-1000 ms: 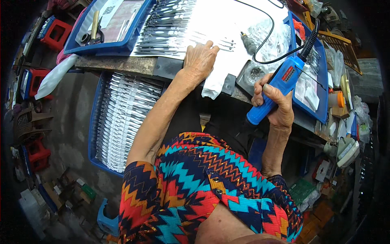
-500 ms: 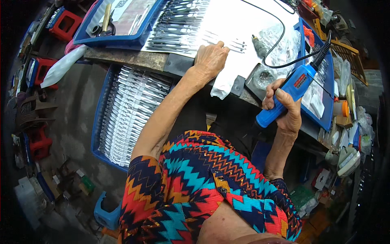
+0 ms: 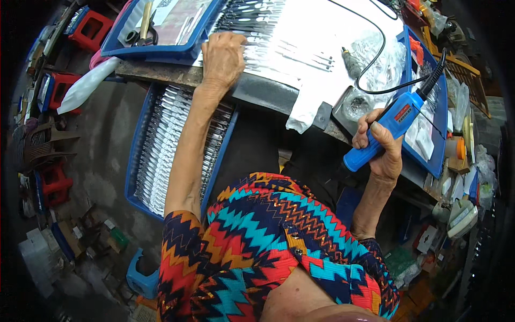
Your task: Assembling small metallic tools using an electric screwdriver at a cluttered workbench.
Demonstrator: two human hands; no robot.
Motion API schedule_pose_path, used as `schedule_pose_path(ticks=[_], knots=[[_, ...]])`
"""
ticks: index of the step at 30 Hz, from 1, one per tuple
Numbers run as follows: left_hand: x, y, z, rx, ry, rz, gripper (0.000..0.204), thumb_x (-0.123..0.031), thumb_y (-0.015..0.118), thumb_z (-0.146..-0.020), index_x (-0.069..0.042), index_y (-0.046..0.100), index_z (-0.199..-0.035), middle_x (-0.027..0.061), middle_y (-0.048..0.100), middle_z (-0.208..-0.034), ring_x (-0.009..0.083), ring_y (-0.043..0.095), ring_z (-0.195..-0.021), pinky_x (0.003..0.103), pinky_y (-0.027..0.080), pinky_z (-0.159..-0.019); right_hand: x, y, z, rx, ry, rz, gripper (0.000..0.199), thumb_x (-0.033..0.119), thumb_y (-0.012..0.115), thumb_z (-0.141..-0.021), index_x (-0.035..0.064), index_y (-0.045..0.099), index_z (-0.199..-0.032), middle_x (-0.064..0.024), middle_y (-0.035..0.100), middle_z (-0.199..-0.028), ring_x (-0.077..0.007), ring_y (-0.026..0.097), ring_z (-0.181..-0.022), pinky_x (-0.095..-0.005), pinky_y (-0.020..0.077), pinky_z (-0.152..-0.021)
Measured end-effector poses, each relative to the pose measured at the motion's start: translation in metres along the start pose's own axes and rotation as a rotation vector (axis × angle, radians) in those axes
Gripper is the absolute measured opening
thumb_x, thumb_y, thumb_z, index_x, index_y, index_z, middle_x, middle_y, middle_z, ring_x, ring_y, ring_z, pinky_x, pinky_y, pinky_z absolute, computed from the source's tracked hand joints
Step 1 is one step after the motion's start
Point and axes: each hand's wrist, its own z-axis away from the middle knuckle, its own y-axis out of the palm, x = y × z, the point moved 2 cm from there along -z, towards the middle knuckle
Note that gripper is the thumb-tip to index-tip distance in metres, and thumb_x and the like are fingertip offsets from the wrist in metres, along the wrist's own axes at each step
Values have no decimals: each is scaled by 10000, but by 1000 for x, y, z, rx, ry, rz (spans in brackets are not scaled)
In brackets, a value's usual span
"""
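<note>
Spanning left to right, slim tools [image 3: 256, 27] lie right of the nearer left hand [image 3: 223, 58], its grip unclear; the right hand [image 3: 388, 153] clasps a blue power tool [image 3: 401, 114].

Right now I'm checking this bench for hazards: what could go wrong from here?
The cord of the blue electric screwdriver in the right hand loops close to the small-parts tin; a tug might spill it. The left hand is at the closely laid rows of slim pieces, so a careless brush could disarrange them.
</note>
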Motion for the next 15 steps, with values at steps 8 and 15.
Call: schedule_pose_path(ticks=[8,15], knots=[[8,9,8,129,16,-34,193,-143,592,-785,-103,616,-973,62,582,-1001,253,502,-984,385,376,-843,-4,-2,1,-17,39,-37,267,97,660,-704,-21,510,-890,-131,562,-712,-150,519,-508,-291,435,-484],[11,7,5,130,63,58,192,-116,578,-778,-70,601,-962,83,578,-995,259,501,-991,380,341,-875,-10,-8,-3,-23,61,-69,278,87,656,-705,-18,510,-918,-136,567,-730,-160,522,-516,-298,437,-491]])
